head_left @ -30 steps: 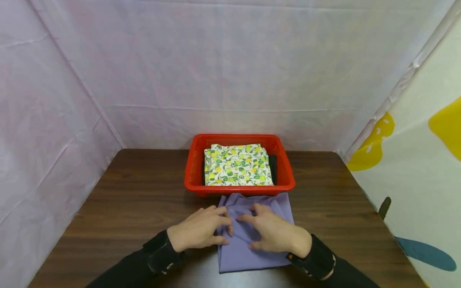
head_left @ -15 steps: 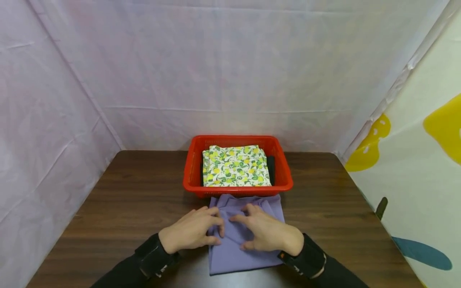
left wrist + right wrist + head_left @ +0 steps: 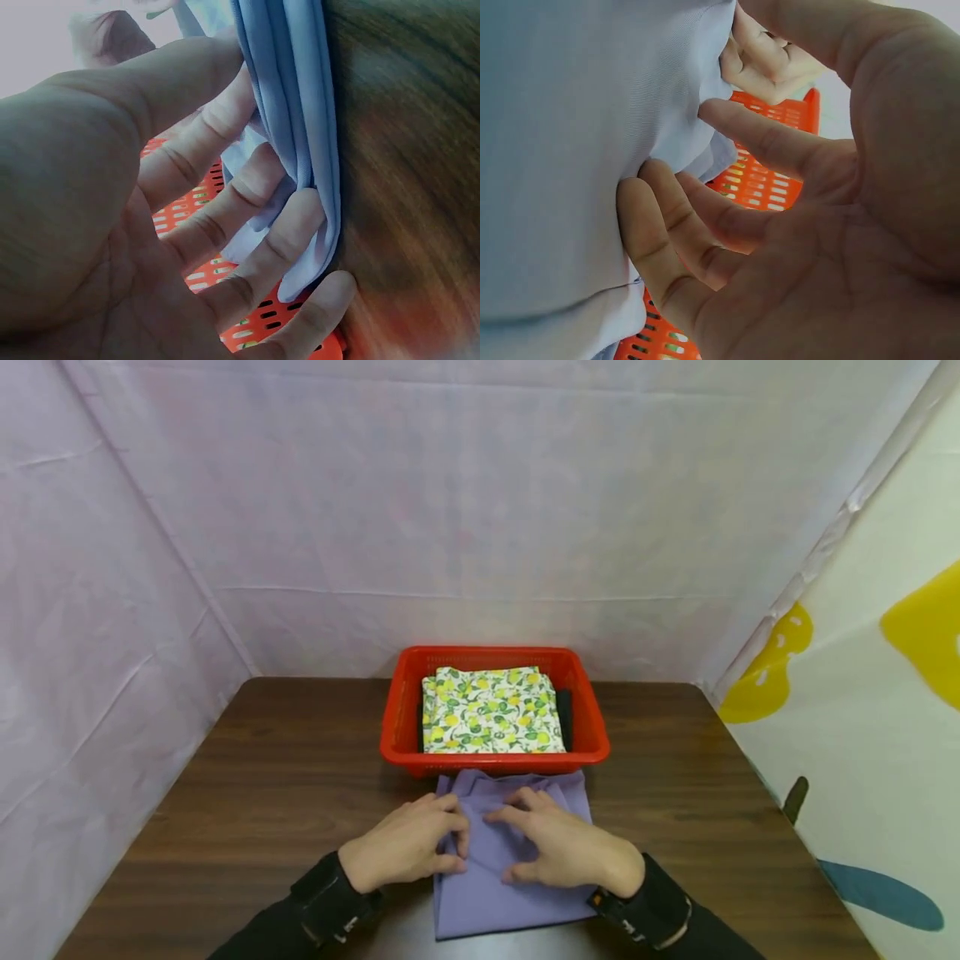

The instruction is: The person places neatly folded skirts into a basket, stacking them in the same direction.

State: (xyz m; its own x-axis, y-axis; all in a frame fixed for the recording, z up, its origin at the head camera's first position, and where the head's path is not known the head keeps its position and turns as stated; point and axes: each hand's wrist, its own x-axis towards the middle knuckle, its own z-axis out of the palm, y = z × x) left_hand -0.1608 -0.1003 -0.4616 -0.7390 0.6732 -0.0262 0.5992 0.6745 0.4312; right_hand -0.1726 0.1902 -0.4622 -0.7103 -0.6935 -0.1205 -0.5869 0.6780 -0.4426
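Observation:
A folded purple cloth lies on the table in front of the red basket, its layers stacked, with some wrinkles toward the far end. My left hand is at its left edge; in the left wrist view the bent fingers touch the side of the layered folds. On the cloth's top, right of the middle, rests my right hand, fingers spread and slightly bent. The right wrist view shows its fingertips touching the fabric. Neither hand pinches the cloth.
Just beyond the cloth stands a red plastic basket with slotted walls. Inside it lies folded lemon-print fabric, with something black beside it. White sheeting hangs behind the brown wooden table.
The cloth has slid slightly left relative to the basket, and both hands have moved left with it. Over the last half second hands and cloth have hardly moved; the head view has shifted a little.

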